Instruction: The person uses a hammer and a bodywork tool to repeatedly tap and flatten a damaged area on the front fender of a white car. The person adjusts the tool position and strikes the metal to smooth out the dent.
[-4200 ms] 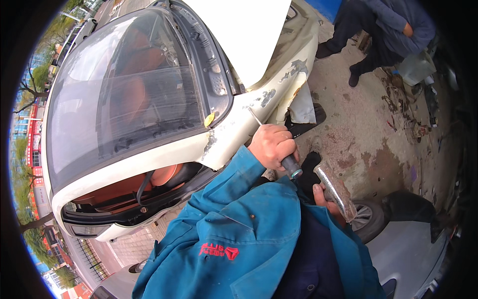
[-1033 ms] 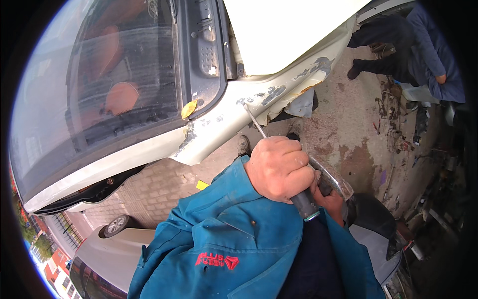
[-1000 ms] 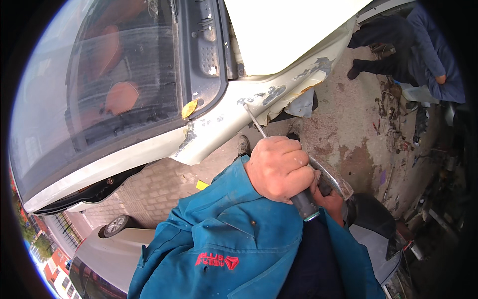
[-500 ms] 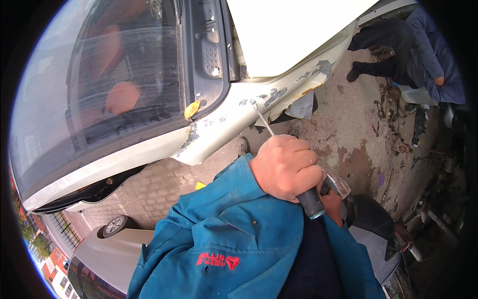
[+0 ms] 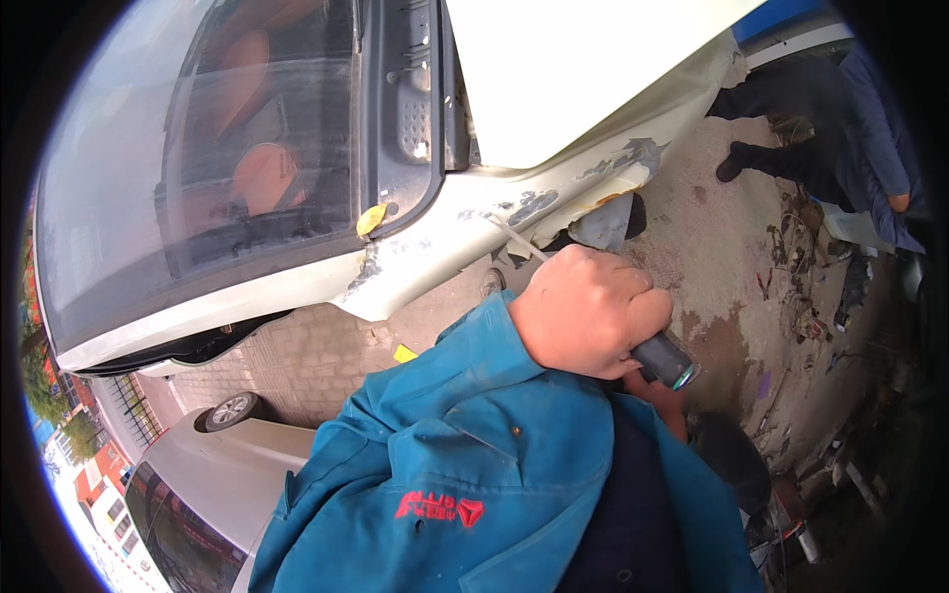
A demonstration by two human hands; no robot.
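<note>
Left grip (image 5: pixel 593 311) clenched around a dark-handled tool (image 5: pixel 660 359), red lettering (image 5: pixel 438 508) showing on the teal jacket (image 5: pixel 539 465)

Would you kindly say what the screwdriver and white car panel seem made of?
Screwdriver: shaft likely steel, thin, straight and pale grey; dark, dull handle suggests plastic or rubber.
White car panel: probably metal, perhaps plastic, with glossy paint flaked to grey patches.

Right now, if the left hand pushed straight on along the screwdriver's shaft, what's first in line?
The white front fender, by its chipped grey patches. The screwdriver held in the left hand would likely hit it tip-first; whether it already touches is unclear.
</note>
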